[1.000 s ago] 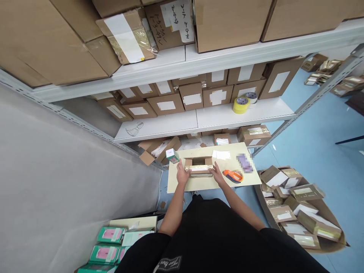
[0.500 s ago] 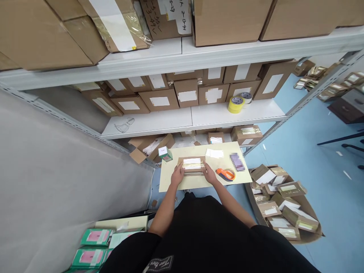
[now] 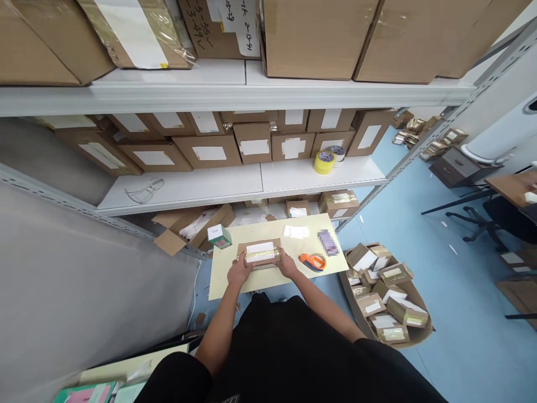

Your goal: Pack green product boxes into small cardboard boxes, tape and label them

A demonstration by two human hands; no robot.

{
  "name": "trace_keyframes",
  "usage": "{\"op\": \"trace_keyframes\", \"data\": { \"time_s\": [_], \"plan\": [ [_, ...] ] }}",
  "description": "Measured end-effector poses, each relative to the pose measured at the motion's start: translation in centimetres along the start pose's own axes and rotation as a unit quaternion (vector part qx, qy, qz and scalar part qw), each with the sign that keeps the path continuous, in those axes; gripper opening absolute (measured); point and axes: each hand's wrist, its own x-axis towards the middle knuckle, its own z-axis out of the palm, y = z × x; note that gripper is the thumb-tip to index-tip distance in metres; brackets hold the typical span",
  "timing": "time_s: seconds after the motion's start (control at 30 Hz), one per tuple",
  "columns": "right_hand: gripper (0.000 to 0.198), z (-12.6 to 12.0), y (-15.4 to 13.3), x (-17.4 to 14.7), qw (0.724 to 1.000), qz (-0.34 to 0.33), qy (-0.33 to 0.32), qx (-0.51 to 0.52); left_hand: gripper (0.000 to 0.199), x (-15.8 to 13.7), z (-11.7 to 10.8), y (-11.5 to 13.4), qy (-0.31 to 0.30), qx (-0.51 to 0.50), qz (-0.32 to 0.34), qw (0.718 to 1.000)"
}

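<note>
Left hand (image 3: 240, 270) is on the left end of a cardboard box (image 3: 260, 257), right hand (image 3: 287, 263) on the right end. Both gripping it, box held between them. White label and shiny tape on its top face. Box is over the desk (image 3: 220, 282); can't tell if it's fully resting on it.

Just beyond left hand, to its left: small green-and-white box (image 3: 219, 237) near the desk corner. Beyond right hand: white paper slips (image 3: 296, 231). Near right hand, to its right: orange tape cutter (image 3: 312, 262). Further right: purple item (image 3: 328, 242), blurred out. Well right of right hand, off the desk: big carton (image 3: 356, 309) of taped packages (image 3: 371, 305). Ahead of both hands: shelf (image 3: 201, 193) with glasses (image 3: 145, 191) and yellow tape (image 3: 324, 163).
</note>
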Motion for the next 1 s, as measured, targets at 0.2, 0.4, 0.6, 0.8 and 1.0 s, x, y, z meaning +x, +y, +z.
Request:
{"op": "trace_keyframes", "data": {
  "time_s": [0.2,0.4,0.6,0.8,1.0],
  "plan": [
    [0.074,-0.3,-0.1,1.0,1.0,0.002,0.003,0.001,0.076,1.1,0.4,-0.2,0.005,-0.022,0.02,1.0],
    [0.074,0.0,0.6,1.1,0.999,-0.019,0.028,0.03,0.074,0.8,0.9,-0.2,0.013,-0.062,0.033,0.997],
    [0.074,0.2,1.3,1.4,0.997,-0.031,0.037,0.061,0.075,0.7,1.5,-0.6,0.026,-0.096,0.036,0.994],
    [0.071,0.7,1.2,1.5,0.996,-0.01,0.04,0.075,0.078,2.5,1.5,-0.1,0.068,-0.196,0.001,0.978],
    [0.071,0.7,0.6,1.5,0.997,-0.009,0.047,0.068,0.09,5.3,1.0,0.0,0.058,-0.217,-0.071,0.972]
  ]
}}
